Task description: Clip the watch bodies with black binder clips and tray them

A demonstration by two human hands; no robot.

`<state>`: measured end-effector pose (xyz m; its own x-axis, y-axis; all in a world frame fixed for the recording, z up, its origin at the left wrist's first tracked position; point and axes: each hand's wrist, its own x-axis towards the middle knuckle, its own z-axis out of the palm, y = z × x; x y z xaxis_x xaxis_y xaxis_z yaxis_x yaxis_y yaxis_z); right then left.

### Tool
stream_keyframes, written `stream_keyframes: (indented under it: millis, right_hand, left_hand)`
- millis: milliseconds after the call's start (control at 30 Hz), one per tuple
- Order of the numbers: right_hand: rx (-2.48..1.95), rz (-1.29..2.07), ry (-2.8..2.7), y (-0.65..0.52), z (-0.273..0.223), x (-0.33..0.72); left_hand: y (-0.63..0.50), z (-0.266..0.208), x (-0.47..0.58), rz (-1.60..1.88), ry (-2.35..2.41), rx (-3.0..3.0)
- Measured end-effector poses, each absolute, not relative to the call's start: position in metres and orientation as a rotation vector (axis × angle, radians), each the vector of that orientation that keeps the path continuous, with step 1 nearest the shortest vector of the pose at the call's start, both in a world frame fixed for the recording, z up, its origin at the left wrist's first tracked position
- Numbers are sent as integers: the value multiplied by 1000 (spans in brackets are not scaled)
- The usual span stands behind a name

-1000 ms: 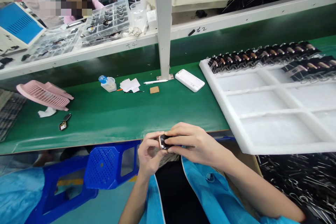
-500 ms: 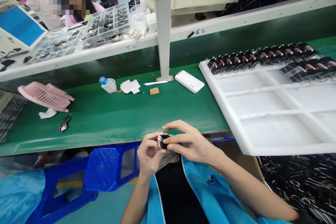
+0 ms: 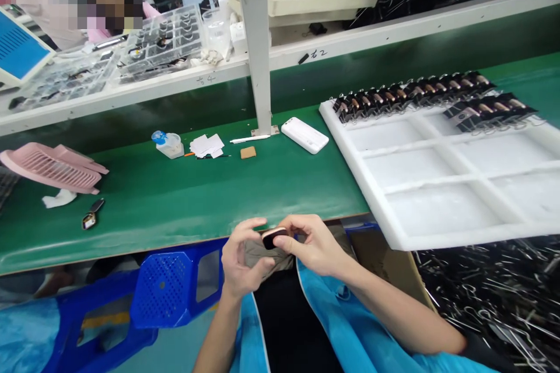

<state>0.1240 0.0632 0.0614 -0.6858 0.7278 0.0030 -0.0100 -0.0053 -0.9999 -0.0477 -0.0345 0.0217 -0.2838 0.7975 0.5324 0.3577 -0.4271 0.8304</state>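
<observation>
My right hand pinches a watch case between thumb and fingers, just off the table's front edge. The case is small and rounded, with a dark glossy face and a gold-coloured rim. To its left, my left hand is open, thumb and forefinger spread on either side of the case's left end; no firm contact shows. Farther left on the green table lies another small watch-like piece with its inside showing, beside a dark strip.
A white foam tray on the right carries rows of clipped black pieces. At the back are a white power bank, a tan block, a pen, white papers and a bottle. A pink basket and blue stool are left.
My left hand has let go of the watch case and spread its fingers. My right hand now grips the case by itself, tilted differently. The whole view has shifted slightly.
</observation>
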Motion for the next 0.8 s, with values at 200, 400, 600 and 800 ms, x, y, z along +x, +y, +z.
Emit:
stream_keyframes:
  millis: [200,400,600,800]
  right_hand:
    - [-626,1377,-1995,70,62,127]
    - [-612,1204,-1802,59,50,120]
    - [-701,1082,-1772,53,50,118]
    - [-867,1262,-1765,62,50,126]
  left_hand:
    - [-28,27,-47,1609,1462,1484]
    - [-28,25,-34,1742,1594,1256]
    - [-27,20,-14,1782,1763,1077]
    - [-16,22,-5,1701,1621,930]
